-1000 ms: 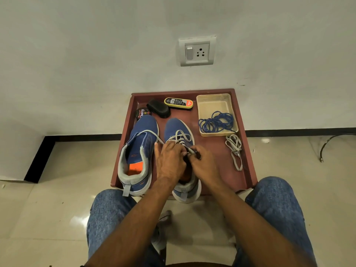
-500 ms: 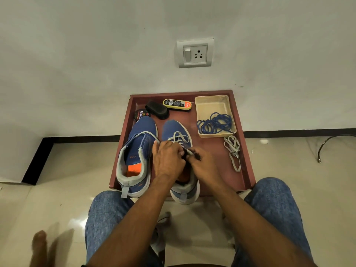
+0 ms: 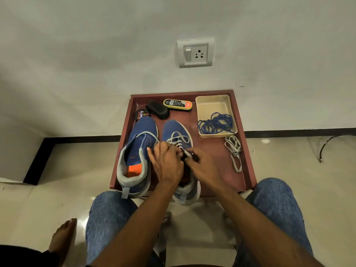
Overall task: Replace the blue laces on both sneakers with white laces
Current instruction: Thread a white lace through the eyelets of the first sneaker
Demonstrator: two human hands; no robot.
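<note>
Two blue sneakers stand side by side on a maroon tray point(image 3: 247, 170). The left sneaker point(image 3: 137, 149) has no lace across its tongue. The right sneaker point(image 3: 176, 132) carries a white lace point(image 3: 178, 138) crossed over its front eyelets. My left hand point(image 3: 165, 162) rests curled over the right sneaker's throat and hides it. My right hand point(image 3: 202, 166) pinches the white lace's end at the eyelets. Blue laces point(image 3: 216, 124) lie coiled in a beige box point(image 3: 211, 105). A second white lace point(image 3: 234, 151) lies loose on the tray's right side.
A shoe brush point(image 3: 158, 109), a polish bottle point(image 3: 178, 104) and a polish tin point(image 3: 142, 115) sit at the tray's back. A wall with a socket point(image 3: 195, 53) rises behind. My knees flank the tray's front edge. Another person's bare foot point(image 3: 62, 236) is on the floor at left.
The view has tilted slightly down, bringing the bare foot further into sight at lower left. Both hands stay at the right sneaker's eyelets with small finger shifts on the lace.
</note>
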